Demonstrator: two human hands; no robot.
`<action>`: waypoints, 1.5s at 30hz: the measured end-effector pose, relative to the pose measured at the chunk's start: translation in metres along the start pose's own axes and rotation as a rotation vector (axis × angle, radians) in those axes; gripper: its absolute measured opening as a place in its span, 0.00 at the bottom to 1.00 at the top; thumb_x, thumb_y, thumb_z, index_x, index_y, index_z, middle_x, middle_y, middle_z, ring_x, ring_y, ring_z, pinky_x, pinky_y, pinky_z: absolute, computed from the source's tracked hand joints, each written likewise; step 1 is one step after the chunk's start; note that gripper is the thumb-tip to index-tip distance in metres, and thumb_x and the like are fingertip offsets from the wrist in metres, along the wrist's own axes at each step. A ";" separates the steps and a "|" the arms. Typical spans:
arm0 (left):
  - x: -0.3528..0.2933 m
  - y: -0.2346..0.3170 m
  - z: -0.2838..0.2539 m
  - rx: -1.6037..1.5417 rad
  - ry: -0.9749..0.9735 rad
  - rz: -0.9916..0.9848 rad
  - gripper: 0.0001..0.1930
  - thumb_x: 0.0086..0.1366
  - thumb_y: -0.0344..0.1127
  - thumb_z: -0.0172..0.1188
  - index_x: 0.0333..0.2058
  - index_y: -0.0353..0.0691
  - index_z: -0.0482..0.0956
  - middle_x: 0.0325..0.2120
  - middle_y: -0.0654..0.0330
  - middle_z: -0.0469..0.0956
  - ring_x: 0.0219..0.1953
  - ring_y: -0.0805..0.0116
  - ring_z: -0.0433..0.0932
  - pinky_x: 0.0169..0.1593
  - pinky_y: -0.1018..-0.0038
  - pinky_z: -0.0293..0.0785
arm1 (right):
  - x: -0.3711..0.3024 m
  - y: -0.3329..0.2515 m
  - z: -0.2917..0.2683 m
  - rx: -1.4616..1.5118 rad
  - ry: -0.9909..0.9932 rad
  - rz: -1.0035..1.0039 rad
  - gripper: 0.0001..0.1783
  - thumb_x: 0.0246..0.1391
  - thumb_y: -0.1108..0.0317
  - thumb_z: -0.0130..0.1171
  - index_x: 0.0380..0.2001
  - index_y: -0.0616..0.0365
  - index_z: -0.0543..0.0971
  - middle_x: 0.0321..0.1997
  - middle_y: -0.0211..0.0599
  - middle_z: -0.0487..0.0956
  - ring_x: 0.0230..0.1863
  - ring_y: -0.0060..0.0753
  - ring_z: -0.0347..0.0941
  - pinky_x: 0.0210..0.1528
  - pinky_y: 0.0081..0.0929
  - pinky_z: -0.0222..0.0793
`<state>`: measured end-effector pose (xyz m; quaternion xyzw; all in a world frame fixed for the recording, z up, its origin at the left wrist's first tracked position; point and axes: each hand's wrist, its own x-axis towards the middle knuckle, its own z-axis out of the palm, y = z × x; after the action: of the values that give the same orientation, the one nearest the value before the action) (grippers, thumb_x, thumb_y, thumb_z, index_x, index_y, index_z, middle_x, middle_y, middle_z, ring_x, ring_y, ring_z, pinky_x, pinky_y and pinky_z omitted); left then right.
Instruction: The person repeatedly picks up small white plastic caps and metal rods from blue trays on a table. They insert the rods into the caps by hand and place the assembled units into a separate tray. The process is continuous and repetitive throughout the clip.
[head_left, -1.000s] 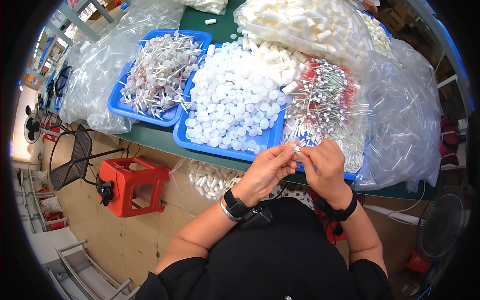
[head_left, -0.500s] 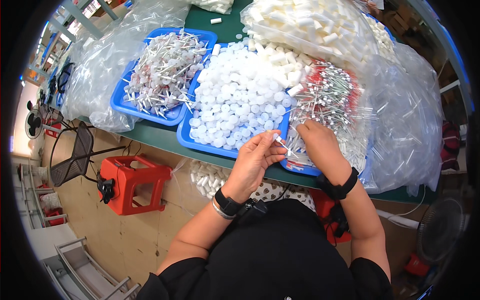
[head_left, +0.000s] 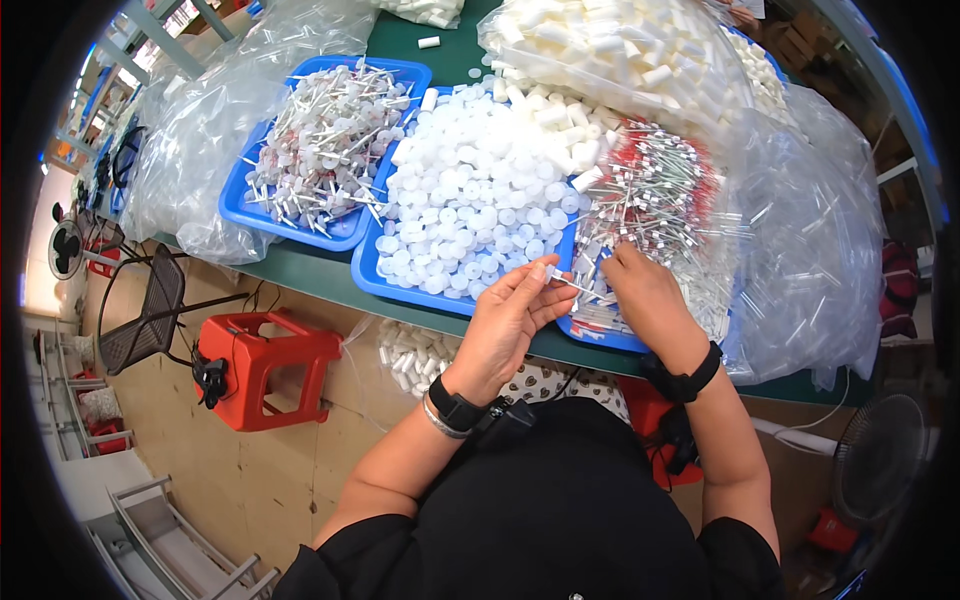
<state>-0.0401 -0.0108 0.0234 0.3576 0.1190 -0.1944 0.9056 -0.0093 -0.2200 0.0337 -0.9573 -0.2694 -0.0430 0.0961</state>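
My left hand (head_left: 510,318) is in front of the blue trays, thumb and forefinger pinched on a thin white stick-like piece (head_left: 580,286) that points right. Over the right tray, my right hand (head_left: 652,300) is closed with its fingertips down among the parts; what it grips, if anything, is hidden. Around it lie thin metal-stemmed pieces (head_left: 660,175) with white tips and red parts, and clear slender tubes (head_left: 715,285). Small translucent white discs (head_left: 470,200) fill the middle tray (head_left: 420,297).
A left tray (head_left: 240,208) holds thin sticks with discs on them. Behind are bagged white cylinders (head_left: 620,55); clear plastic bags flank the trays. A red stool (head_left: 270,365), a black chair (head_left: 150,310) and a fan (head_left: 880,455) stand around the green table (head_left: 320,278).
My right hand has shifted slightly right and down over the right tray. The left hand stays nearly in place, still pinching its piece.
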 end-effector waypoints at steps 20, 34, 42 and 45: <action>0.003 -0.003 -0.002 0.006 0.008 -0.002 0.20 0.72 0.38 0.57 0.56 0.31 0.71 0.44 0.56 0.78 0.47 0.66 0.80 0.52 0.72 0.78 | -0.004 0.007 -0.002 0.190 0.016 0.061 0.04 0.51 0.75 0.56 0.30 0.63 0.74 0.32 0.46 0.77 0.30 0.50 0.78 0.33 0.42 0.74; 0.003 -0.002 0.005 -0.034 0.026 0.022 0.19 0.71 0.40 0.57 0.55 0.33 0.72 0.44 0.55 0.78 0.49 0.65 0.79 0.54 0.72 0.78 | -0.022 -0.012 -0.033 0.836 0.044 0.247 0.08 0.58 0.77 0.58 0.41 0.64 0.78 0.31 0.44 0.82 0.32 0.35 0.82 0.36 0.27 0.75; 0.003 -0.014 0.008 0.012 -0.057 0.008 0.20 0.71 0.37 0.57 0.57 0.31 0.71 0.46 0.54 0.78 0.49 0.64 0.80 0.55 0.72 0.77 | -0.019 -0.013 -0.031 0.618 0.178 0.043 0.06 0.60 0.74 0.58 0.38 0.65 0.79 0.30 0.40 0.82 0.28 0.30 0.81 0.32 0.24 0.75; -0.003 -0.017 0.016 0.029 -0.119 -0.051 0.20 0.71 0.37 0.57 0.57 0.31 0.71 0.48 0.54 0.78 0.50 0.64 0.79 0.57 0.70 0.75 | -0.020 -0.017 -0.033 1.125 -0.056 0.380 0.08 0.64 0.71 0.56 0.41 0.66 0.79 0.30 0.38 0.82 0.28 0.26 0.80 0.31 0.22 0.75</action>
<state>-0.0487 -0.0323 0.0257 0.3552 0.0713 -0.2401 0.9006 -0.0367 -0.2224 0.0658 -0.7916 -0.0771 0.1497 0.5873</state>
